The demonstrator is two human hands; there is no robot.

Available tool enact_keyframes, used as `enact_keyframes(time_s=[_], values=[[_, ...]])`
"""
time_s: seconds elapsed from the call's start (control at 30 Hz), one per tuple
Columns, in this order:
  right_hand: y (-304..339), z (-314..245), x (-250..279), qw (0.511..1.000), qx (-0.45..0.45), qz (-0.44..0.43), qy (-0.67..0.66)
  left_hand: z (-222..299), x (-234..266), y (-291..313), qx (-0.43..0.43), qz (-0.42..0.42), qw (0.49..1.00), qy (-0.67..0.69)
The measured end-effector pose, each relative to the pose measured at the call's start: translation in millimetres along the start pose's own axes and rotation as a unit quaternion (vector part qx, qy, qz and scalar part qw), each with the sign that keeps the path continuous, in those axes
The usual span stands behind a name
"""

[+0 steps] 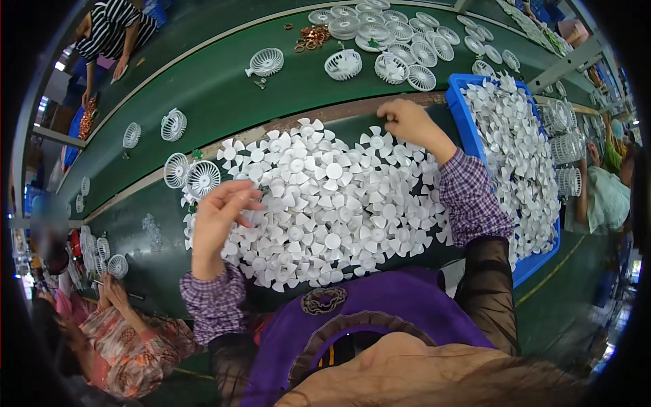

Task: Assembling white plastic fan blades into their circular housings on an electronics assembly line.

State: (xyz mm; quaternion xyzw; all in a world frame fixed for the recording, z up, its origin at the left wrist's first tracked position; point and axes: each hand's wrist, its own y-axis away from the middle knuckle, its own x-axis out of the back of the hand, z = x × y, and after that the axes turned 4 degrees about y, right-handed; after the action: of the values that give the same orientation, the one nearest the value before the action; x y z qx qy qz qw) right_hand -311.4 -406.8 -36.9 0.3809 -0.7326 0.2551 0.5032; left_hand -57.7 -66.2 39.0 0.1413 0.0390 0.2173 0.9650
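A broad heap of white plastic fan blades [332, 171] covers the work surface in front of me. Over the heap's left edge is my left hand [220, 216], its fingers stretched out and apart with nothing seen in them. Close by that hand lie two round white fan grilles [203, 178], with a small green part beside them. My right hand [411, 123] is above the heap's far right side, near the ledge. Its fingers are curled together, and whatever they hold, if anything, is hidden.
A blue bin [468, 125] full of white fan blades stands at my right. Beyond the ledge, a green conveyor belt [224, 91] carries white fan housings [342, 64] and copper-coloured rings [312, 38]. A person [129, 346] works at the left, others across the belt and far right.
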Motion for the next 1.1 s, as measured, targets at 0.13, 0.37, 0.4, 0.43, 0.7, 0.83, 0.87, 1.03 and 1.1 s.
enact_keyframes(time_s=[0.13,0.37,0.4,0.43,0.7,0.83,0.87,1.03,1.1], values=[[32.3,-27.4,-9.8,0.987,0.082,-0.019,0.137,36.4,10.9,-32.6,0.002,0.015,0.994,-0.106],[35.1,-34.8,-20.6,0.978,0.115,0.031,0.172,48.4,-22.3,-180.5,-0.010,0.016,0.988,-0.153],[35.7,-37.5,-20.7,0.976,0.115,0.032,0.182,45.4,-29.1,-204.2,-0.008,0.021,0.989,-0.149],[35.8,-40.4,-21.3,0.974,0.115,0.033,0.193,40.5,-34.7,-226.6,-0.007,0.026,0.989,-0.143],[37.3,-43.7,-28.4,0.973,0.110,0.062,0.193,0.3,-45.9,-323.8,0.061,0.105,0.971,-0.206],[37.0,-39.4,-27.6,0.968,0.123,0.076,0.207,20.8,-44.3,-300.9,0.034,0.143,0.898,-0.414],[41.0,-38.3,-28.1,0.965,0.124,0.079,0.215,15.4,-38.4,-303.5,0.043,0.130,0.890,-0.435],[36.4,-41.9,-34.1,0.958,0.158,0.121,0.207,10.5,48.4,-283.4,0.100,0.153,0.929,-0.323],[35.5,-37.0,-24.2,0.968,0.146,0.111,0.168,29.5,75.8,-254.9,0.094,0.166,0.956,-0.222]])
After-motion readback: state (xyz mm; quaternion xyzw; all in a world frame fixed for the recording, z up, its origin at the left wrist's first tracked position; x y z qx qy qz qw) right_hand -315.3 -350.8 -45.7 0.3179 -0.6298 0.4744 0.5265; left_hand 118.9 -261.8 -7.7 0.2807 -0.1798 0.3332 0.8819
